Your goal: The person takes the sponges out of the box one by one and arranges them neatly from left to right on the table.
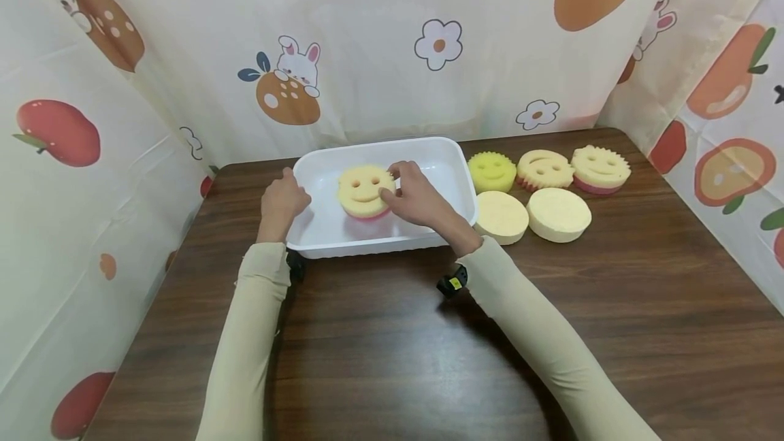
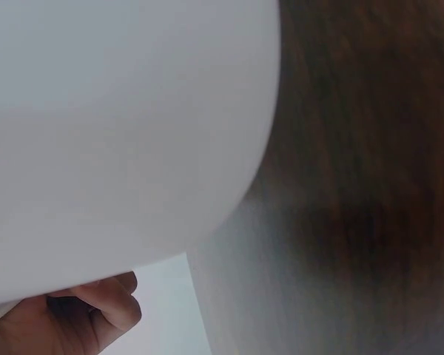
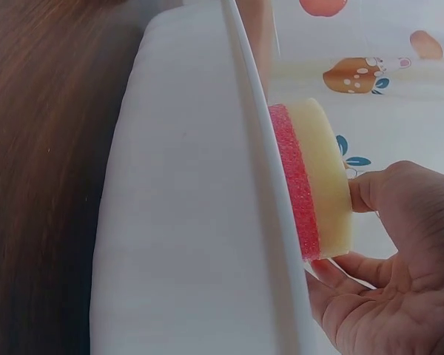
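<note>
A white tray point(image 1: 331, 248) stands toward the back of the wooden table. Over its inside is a round sponge point(image 1: 361, 190) with a pale yellow smiley top and a pink scrubbing layer below. My right hand point(image 1: 422, 199) pinches this sponge at its right edge. In the right wrist view the sponge point(image 3: 318, 177) shows above the tray's rim, thumb on the yellow side and fingers at the pink side. My left hand point(image 1: 284, 201) grips the tray's left rim. The left wrist view shows curled fingers point(image 2: 115, 303) partly hidden behind the tray wall point(image 2: 133, 192).
Right of the tray lie a bright yellow smiley sponge point(image 1: 492, 171), two pale smiley sponges point(image 1: 544, 169) point(image 1: 600, 167) with pinkish undersides, and two plain round sponges point(image 1: 501, 216) point(image 1: 559, 214). A printed curtain point(image 1: 380, 39) hangs behind the wooden table point(image 1: 380, 359) and along its sides.
</note>
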Demonstrator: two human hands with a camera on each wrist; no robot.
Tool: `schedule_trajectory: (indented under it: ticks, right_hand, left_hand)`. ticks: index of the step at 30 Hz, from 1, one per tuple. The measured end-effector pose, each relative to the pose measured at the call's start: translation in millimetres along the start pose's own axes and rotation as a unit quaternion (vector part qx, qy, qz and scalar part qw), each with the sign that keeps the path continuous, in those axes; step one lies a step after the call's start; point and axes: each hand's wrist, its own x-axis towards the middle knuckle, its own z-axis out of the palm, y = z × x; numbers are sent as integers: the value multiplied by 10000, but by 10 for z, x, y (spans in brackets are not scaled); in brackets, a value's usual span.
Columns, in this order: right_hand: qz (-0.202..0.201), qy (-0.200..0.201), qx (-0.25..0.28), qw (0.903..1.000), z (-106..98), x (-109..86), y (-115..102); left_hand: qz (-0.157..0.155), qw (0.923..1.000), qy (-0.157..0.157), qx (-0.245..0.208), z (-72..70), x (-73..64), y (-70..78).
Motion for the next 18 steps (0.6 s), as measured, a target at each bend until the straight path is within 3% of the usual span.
schedule_trajectory:
  ticks: [18]
  right_hand:
    - [45, 331, -17, 9994, -285, -114, 84]
  left_hand:
    - [23, 10000, -14, 53, -5, -2, -17]
